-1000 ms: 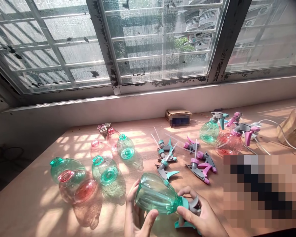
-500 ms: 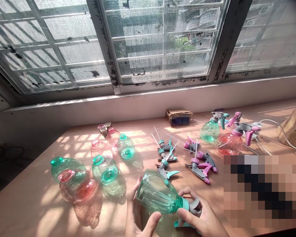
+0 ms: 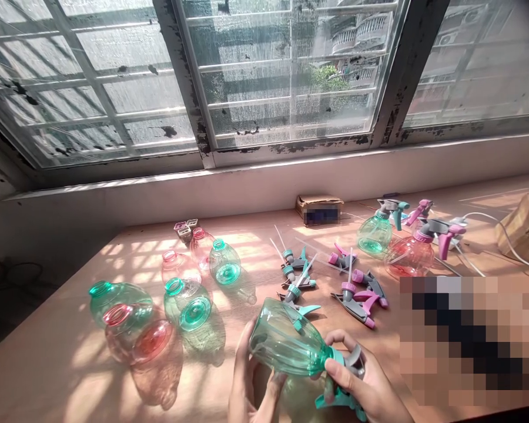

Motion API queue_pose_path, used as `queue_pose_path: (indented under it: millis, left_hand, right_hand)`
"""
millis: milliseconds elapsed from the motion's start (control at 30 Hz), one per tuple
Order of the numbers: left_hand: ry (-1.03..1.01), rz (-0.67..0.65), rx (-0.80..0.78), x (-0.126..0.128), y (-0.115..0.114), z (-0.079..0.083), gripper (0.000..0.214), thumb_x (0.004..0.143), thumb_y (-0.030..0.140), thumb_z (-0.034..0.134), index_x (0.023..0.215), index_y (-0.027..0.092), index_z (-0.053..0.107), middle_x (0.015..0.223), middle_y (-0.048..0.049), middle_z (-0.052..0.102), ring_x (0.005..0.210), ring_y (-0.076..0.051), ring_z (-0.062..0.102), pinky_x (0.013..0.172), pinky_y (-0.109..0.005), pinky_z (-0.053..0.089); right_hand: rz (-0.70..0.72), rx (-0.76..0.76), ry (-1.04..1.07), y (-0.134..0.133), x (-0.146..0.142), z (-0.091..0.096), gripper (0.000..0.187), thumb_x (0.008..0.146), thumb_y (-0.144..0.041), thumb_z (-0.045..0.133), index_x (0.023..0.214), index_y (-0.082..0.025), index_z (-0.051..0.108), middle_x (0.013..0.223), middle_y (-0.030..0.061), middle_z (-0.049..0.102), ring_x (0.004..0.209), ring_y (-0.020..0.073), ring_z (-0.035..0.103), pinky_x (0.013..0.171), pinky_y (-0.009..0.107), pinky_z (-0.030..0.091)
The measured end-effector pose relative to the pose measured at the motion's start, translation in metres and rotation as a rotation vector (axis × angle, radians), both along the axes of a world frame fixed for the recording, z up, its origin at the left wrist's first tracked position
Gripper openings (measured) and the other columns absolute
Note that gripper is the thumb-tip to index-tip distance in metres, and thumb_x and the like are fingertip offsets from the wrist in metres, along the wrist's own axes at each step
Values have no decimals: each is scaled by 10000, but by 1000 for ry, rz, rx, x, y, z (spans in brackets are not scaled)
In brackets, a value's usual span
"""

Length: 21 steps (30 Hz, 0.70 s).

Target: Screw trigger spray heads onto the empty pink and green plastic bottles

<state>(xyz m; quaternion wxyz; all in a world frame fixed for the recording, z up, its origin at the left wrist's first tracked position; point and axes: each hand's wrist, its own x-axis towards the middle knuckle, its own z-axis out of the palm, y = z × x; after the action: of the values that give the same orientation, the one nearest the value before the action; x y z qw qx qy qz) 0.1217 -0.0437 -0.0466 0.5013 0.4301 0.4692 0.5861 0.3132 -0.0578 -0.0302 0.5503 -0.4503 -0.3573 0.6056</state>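
Both hands (image 3: 247, 405) (image 3: 372, 382) closed around a green bottle (image 3: 286, 343), loose spray heads (image 3: 347, 289) beyond, open-necked bottles (image 3: 180, 302) leftward

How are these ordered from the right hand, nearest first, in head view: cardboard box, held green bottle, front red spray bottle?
1. Held green bottle, left of the right hand.
2. Front red spray bottle, farther right.
3. Cardboard box, at the back.

A wooden table (image 3: 251, 247) carries green bottles (image 3: 224, 261), red bottles (image 3: 139, 341), spray heads (image 3: 351, 302) and a cardboard box (image 3: 319, 203)
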Motion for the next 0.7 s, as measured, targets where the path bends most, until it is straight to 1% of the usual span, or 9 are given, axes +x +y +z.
queue_pose_path:
  millis: [67,133,200,267,400,500,567,633,700]
  left_hand:
    - [-3,-17,-3,-1,-1,1,864,809,539,854,1548,287,483,1471,-142,664,1447,-394,567,1253,-490,409]
    - [2,-6,-21,-4,-2,3,927,760,596,870,1530,245,491,1451,-158,673,1456,-416,544,1265,-490,384]
    - [-4,25,-50,-7,-2,4,996,721,656,871,1524,217,478,1481,-175,652,1479,-438,511,1263,-489,381]
    - [1,47,-72,-8,-1,5,1060,696,691,871,1541,219,439,1525,-178,619,1480,-446,506,1267,-492,367]
    - [11,16,-94,-7,1,3,1098,694,673,882,1573,229,396,1544,-189,607,1447,-448,542,1270,-522,348]
    - [-16,23,-80,-4,1,2,1193,698,638,903,1646,242,296,1594,-196,576,1485,-427,521,1250,-488,391]
    - [-34,15,-87,-2,2,1,1202,732,616,894,1676,270,235,1587,-181,595,1506,-403,513,1228,-465,426]
    - [-36,-5,-96,-1,1,-1,1143,769,599,874,1674,292,249,1537,-171,643,1491,-399,537,1205,-473,458]
    - [-18,-14,-85,0,1,-1,1069,788,603,858,1652,292,312,1495,-171,669,1466,-408,564,1216,-497,449]
  right_hand:
    - [13,10,-23,-1,-2,0,554,786,-643,879,1028,-245,579,670,-18,755,545,175,687,596,289,536]
    - [44,14,-53,-2,-5,3,541,771,-625,896,1006,-248,588,667,-29,742,573,178,695,604,278,514]
    - [72,8,-66,-4,-7,8,538,750,-616,915,990,-246,607,651,-43,724,598,174,695,609,261,503]
    - [81,-5,-56,-5,-8,12,539,736,-616,924,986,-246,621,636,-54,708,607,165,674,610,248,498]
    - [83,6,0,-5,-4,10,553,745,-630,912,1003,-248,606,640,-45,719,569,153,647,594,254,504]
    - [59,13,61,-3,-2,6,564,765,-638,901,1023,-247,587,654,-24,752,535,154,661,585,273,528]
    - [29,10,85,-2,-1,4,578,765,-644,902,1043,-244,591,661,-11,768,533,161,674,589,284,540]
    - [4,17,80,-1,-2,3,579,777,-673,879,1047,-244,599,652,-4,768,529,173,681,589,290,539]
    - [-19,29,64,-1,-3,2,553,833,-730,792,1029,-249,603,626,-10,745,514,184,682,576,289,522]
